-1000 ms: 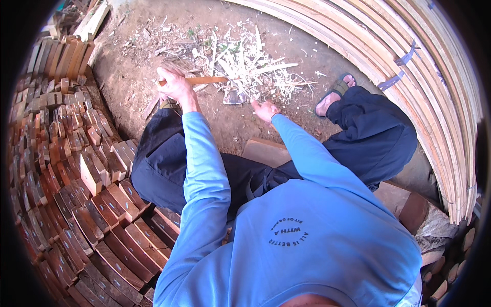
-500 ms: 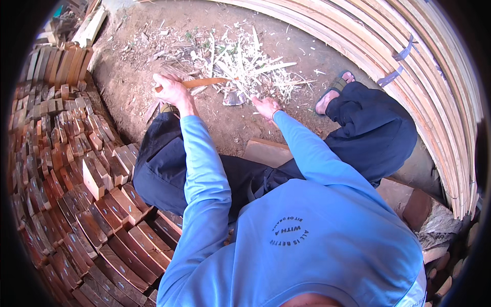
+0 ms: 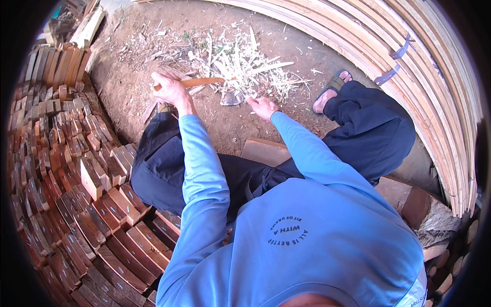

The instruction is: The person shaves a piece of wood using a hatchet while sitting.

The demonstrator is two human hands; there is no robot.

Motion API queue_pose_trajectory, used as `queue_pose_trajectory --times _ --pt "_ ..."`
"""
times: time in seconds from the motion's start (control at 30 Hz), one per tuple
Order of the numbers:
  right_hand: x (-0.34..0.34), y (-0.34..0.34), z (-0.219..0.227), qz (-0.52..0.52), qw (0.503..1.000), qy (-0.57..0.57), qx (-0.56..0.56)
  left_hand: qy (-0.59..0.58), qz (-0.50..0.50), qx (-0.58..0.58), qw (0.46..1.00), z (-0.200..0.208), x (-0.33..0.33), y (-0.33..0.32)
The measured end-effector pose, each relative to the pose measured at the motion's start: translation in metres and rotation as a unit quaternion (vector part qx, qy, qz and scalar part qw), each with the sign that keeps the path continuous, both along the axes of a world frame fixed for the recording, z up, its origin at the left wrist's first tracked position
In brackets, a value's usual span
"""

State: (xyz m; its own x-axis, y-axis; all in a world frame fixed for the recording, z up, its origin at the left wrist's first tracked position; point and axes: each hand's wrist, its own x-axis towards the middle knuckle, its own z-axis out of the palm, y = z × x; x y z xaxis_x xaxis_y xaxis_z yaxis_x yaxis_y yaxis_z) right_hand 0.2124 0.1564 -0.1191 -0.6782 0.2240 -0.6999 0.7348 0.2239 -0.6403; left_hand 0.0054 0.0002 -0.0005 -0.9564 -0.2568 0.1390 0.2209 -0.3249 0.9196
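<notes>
The left hand (image 3: pixel 174 93) is gripping a curved brown handle (image 3: pixel 204 81), best guided clear of the right hand (image 3: pixel 263 108), whose grasp I cannot tell.

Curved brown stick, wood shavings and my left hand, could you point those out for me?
Curved brown stick (image 3: pixel 204 81): head view, on the bare stretch beyond the grip.
Wood shavings (image 3: pixel 249 70): head view, near the middle of the pale heap.
Left hand (image 3: pixel 172 92): head view, on the back of it.
</notes>
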Motion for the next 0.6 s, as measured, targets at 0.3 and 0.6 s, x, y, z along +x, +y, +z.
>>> queue_pose_trajectory --times 0.3,0.6 --pt "0.003 0.016 -0.019 -0.018 0.993 -0.119 -0.002 -0.020 0.032 0.002 0.999 -0.009 -0.006 -0.005" --pt "-0.013 -0.005 -0.012 -0.028 0.994 -0.101 0.023 0.010 -0.021 0.000 1.000 -0.003 -0.001 0.004"
